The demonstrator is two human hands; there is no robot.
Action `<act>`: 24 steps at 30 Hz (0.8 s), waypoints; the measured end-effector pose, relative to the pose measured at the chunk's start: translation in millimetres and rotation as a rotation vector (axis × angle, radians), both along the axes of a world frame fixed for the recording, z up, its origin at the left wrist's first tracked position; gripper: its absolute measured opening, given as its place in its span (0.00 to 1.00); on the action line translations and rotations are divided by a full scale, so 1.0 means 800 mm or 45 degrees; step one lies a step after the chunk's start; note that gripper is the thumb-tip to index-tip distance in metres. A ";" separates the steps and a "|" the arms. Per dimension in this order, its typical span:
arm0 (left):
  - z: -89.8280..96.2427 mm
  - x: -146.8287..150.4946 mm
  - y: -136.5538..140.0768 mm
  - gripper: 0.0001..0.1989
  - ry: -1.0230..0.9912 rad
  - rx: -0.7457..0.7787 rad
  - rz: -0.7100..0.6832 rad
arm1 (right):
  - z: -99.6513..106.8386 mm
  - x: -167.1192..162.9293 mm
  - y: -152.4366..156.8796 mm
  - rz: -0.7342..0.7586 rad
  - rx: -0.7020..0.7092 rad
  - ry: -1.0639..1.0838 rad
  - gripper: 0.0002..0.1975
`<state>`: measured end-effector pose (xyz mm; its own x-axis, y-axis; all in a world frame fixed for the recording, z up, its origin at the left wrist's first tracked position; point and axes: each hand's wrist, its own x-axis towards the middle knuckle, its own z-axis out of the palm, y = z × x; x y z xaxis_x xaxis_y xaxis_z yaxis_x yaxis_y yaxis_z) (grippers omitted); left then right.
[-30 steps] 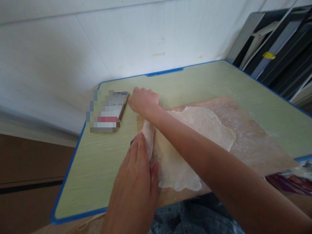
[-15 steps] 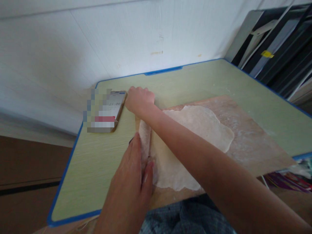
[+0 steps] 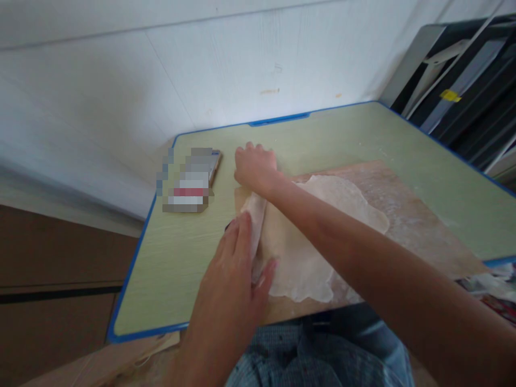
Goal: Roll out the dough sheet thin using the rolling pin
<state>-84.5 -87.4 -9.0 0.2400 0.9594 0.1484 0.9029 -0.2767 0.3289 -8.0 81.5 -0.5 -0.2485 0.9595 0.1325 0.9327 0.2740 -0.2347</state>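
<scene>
A thin, floury sheet of dough (image 3: 298, 269) lies on a wooden board (image 3: 427, 236). Along its left side sits a pale, flour-covered rolling pin (image 3: 256, 223), pointing away from me. My right hand (image 3: 255, 167) is closed around the far end of the pin, its forearm crossing above the dough. Nearer to me, my left hand (image 3: 237, 269) grips the pin's near part, fingers along its left side and thumb on its right. The palm hides the near end of the pin. I cannot tell whether some dough is wrapped on it.
A phone (image 3: 215, 169), partly pixelated, lies at the left on a pale green table (image 3: 161, 279) with a blue rim. Behind is a white wall (image 3: 242, 64). Dark folded items (image 3: 463, 91) stand at the right. My lap in blue cloth (image 3: 314, 349) is below the near edge.
Both hands and the rolling pin have shifted slightly right across the board. The whole view has also shifted a little. Both hands keep their grip.
</scene>
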 end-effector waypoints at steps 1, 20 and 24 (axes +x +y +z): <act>0.001 0.001 0.000 0.31 0.026 0.013 -0.011 | -0.001 0.008 -0.001 0.023 0.020 -0.042 0.17; 0.011 0.003 0.001 0.28 0.292 0.055 0.104 | -0.004 0.077 -0.027 0.233 -0.068 -0.256 0.21; 0.012 0.015 -0.007 0.30 0.377 0.069 0.139 | -0.005 0.084 -0.033 0.210 -0.037 -0.220 0.22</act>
<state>-72.2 -93.4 0.5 0.1764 0.9744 0.1390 0.9825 -0.1828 0.0348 59.0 55.0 -4.5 -0.4189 0.9068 0.0476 0.9027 0.4216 -0.0857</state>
